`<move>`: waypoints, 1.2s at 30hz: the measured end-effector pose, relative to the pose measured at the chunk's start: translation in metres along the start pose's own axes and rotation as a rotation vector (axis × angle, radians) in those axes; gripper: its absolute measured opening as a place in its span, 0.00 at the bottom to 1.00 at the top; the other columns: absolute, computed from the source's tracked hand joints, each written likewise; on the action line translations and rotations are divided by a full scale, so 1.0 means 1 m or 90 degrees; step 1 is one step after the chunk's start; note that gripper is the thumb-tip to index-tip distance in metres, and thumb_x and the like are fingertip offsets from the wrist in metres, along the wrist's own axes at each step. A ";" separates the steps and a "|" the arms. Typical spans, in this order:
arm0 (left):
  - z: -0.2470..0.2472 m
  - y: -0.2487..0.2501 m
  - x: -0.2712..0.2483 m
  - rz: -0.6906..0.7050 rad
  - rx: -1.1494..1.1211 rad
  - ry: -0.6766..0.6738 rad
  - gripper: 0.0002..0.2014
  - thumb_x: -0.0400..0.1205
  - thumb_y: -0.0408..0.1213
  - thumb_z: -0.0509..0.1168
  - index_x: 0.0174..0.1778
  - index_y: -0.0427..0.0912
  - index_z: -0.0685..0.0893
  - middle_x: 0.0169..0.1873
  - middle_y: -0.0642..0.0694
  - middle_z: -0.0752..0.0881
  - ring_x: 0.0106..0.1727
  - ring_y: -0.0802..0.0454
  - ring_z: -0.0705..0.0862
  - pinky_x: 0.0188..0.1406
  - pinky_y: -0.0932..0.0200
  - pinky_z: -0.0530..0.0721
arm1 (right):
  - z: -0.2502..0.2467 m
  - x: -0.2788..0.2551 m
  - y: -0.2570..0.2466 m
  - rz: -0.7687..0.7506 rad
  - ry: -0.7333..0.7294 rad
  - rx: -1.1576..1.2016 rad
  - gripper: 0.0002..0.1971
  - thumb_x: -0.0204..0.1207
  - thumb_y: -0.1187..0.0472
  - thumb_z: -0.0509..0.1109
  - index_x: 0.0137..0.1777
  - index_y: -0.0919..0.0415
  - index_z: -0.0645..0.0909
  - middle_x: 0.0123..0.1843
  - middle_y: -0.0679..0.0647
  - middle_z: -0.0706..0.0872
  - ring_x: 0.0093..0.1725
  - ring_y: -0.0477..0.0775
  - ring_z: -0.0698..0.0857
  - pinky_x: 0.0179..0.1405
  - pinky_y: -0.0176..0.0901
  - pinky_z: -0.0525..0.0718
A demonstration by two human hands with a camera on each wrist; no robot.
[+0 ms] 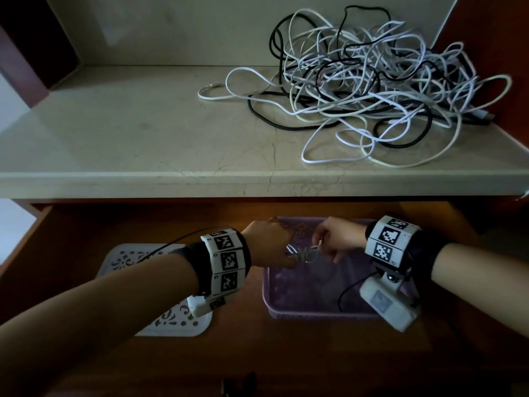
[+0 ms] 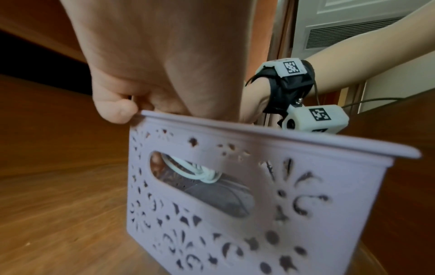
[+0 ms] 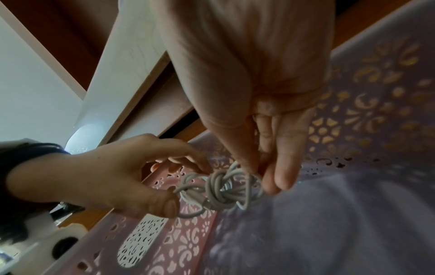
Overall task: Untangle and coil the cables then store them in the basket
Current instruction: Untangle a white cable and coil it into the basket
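Note:
A small coiled white cable (image 1: 304, 254) (image 3: 220, 188) (image 2: 188, 170) hangs inside the purple perforated basket (image 1: 315, 315) (image 2: 235, 214) (image 3: 353, 214), held from both sides. My left hand (image 1: 272, 245) (image 3: 132, 173) pinches its left loops between thumb and fingers. My right hand (image 1: 336, 239) (image 3: 261, 167) pinches the right side of the coil with thumb and fingertips. A big tangle of white and black cables (image 1: 372, 87) lies on the marble shelf (image 1: 143, 133) above, to the right.
The basket sits on a wooden surface (image 1: 252, 353) under the shelf. A white perforated lid or tray (image 1: 171, 319) lies left of the basket, partly under my left forearm. The shelf's front edge (image 1: 200, 184) overhangs the basket's far side.

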State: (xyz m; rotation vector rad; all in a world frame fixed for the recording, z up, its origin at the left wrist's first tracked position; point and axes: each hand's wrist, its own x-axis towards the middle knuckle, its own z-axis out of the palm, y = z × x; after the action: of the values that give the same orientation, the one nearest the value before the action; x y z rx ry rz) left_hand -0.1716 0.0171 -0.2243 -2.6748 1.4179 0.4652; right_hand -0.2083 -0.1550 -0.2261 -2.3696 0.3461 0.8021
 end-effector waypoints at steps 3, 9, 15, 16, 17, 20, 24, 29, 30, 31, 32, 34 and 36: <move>0.000 0.003 -0.003 0.006 0.036 -0.002 0.27 0.78 0.62 0.61 0.56 0.40 0.82 0.53 0.45 0.86 0.54 0.47 0.84 0.46 0.54 0.83 | 0.004 0.000 0.000 0.015 -0.012 0.005 0.15 0.75 0.78 0.62 0.36 0.58 0.75 0.31 0.57 0.80 0.26 0.50 0.80 0.19 0.34 0.81; -0.001 0.003 -0.008 0.055 0.059 -0.014 0.23 0.82 0.57 0.57 0.62 0.43 0.79 0.56 0.47 0.84 0.56 0.48 0.83 0.45 0.53 0.85 | 0.012 0.002 -0.005 0.015 -0.044 -0.009 0.13 0.78 0.75 0.64 0.36 0.60 0.74 0.29 0.58 0.80 0.14 0.40 0.79 0.16 0.31 0.79; -0.005 0.002 -0.018 0.091 -0.036 -0.034 0.16 0.86 0.41 0.57 0.67 0.42 0.76 0.61 0.46 0.83 0.59 0.50 0.82 0.44 0.66 0.72 | 0.016 0.007 -0.010 0.030 -0.053 -0.032 0.10 0.79 0.74 0.62 0.40 0.62 0.75 0.36 0.62 0.83 0.19 0.42 0.83 0.20 0.33 0.82; -0.006 0.003 -0.019 0.091 -0.034 -0.036 0.15 0.86 0.41 0.56 0.66 0.41 0.77 0.61 0.45 0.83 0.58 0.50 0.82 0.45 0.66 0.72 | 0.017 0.007 -0.011 0.037 -0.063 -0.043 0.07 0.80 0.74 0.61 0.45 0.63 0.77 0.41 0.64 0.85 0.24 0.46 0.86 0.25 0.35 0.83; -0.007 0.004 -0.020 0.090 -0.026 -0.037 0.15 0.86 0.41 0.56 0.66 0.41 0.77 0.60 0.45 0.83 0.58 0.50 0.82 0.45 0.66 0.73 | 0.018 0.004 -0.012 0.037 -0.071 -0.066 0.07 0.80 0.73 0.62 0.53 0.65 0.78 0.47 0.66 0.86 0.33 0.51 0.89 0.30 0.38 0.85; -0.006 0.005 -0.021 0.088 0.009 -0.025 0.14 0.86 0.41 0.55 0.65 0.42 0.78 0.60 0.46 0.83 0.59 0.50 0.81 0.44 0.65 0.75 | 0.016 -0.001 -0.008 0.014 -0.075 -0.201 0.24 0.77 0.68 0.66 0.73 0.62 0.68 0.58 0.61 0.85 0.51 0.61 0.87 0.39 0.43 0.83; -0.009 0.003 -0.026 0.059 0.076 0.020 0.15 0.85 0.43 0.55 0.67 0.48 0.77 0.68 0.49 0.75 0.70 0.49 0.67 0.51 0.56 0.77 | 0.010 -0.011 -0.009 0.073 -0.150 -0.230 0.24 0.79 0.68 0.62 0.75 0.67 0.64 0.35 0.52 0.76 0.27 0.48 0.76 0.19 0.32 0.72; -0.014 -0.008 -0.032 -0.012 -0.022 0.156 0.14 0.83 0.43 0.58 0.64 0.52 0.79 0.69 0.51 0.71 0.70 0.51 0.66 0.56 0.57 0.74 | 0.002 -0.017 -0.021 0.057 -0.085 -0.386 0.13 0.81 0.59 0.63 0.35 0.61 0.71 0.23 0.51 0.75 0.22 0.46 0.74 0.12 0.33 0.69; -0.014 -0.012 -0.033 -0.027 -0.042 0.164 0.14 0.83 0.43 0.59 0.64 0.51 0.78 0.69 0.50 0.71 0.70 0.51 0.67 0.55 0.57 0.74 | 0.002 -0.015 -0.023 0.032 -0.068 -0.429 0.15 0.80 0.59 0.63 0.31 0.59 0.70 0.24 0.52 0.75 0.25 0.48 0.74 0.16 0.33 0.66; -0.013 -0.015 -0.034 -0.040 -0.056 0.166 0.15 0.83 0.43 0.59 0.65 0.50 0.77 0.69 0.50 0.70 0.70 0.51 0.67 0.54 0.57 0.75 | 0.003 -0.015 -0.025 0.006 -0.049 -0.464 0.15 0.80 0.59 0.63 0.31 0.60 0.70 0.28 0.54 0.75 0.30 0.52 0.75 0.20 0.34 0.64; -0.012 -0.018 -0.035 -0.050 -0.070 0.167 0.16 0.83 0.44 0.60 0.67 0.49 0.76 0.69 0.49 0.69 0.70 0.51 0.67 0.54 0.56 0.76 | 0.004 -0.012 -0.027 -0.012 -0.038 -0.498 0.13 0.80 0.59 0.62 0.34 0.62 0.73 0.33 0.58 0.77 0.34 0.55 0.76 0.22 0.34 0.63; -0.008 -0.022 -0.036 -0.070 -0.114 0.157 0.22 0.83 0.46 0.61 0.73 0.48 0.71 0.71 0.48 0.69 0.71 0.50 0.70 0.54 0.53 0.79 | 0.005 -0.011 -0.035 -0.072 -0.018 -0.512 0.08 0.78 0.60 0.63 0.44 0.65 0.79 0.47 0.64 0.84 0.46 0.61 0.82 0.28 0.36 0.68; -0.006 -0.025 -0.037 -0.098 -0.175 0.132 0.29 0.82 0.49 0.63 0.78 0.46 0.63 0.73 0.47 0.67 0.72 0.48 0.72 0.56 0.52 0.79 | 0.007 -0.011 -0.043 -0.117 0.017 -0.511 0.12 0.78 0.58 0.65 0.55 0.65 0.82 0.56 0.61 0.85 0.53 0.62 0.84 0.38 0.40 0.75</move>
State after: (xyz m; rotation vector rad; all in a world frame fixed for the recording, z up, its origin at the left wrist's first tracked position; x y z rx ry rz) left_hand -0.1690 0.0597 -0.2093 -3.1047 1.2617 0.4064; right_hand -0.2021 -0.1164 -0.2041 -3.0850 -0.2397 0.9381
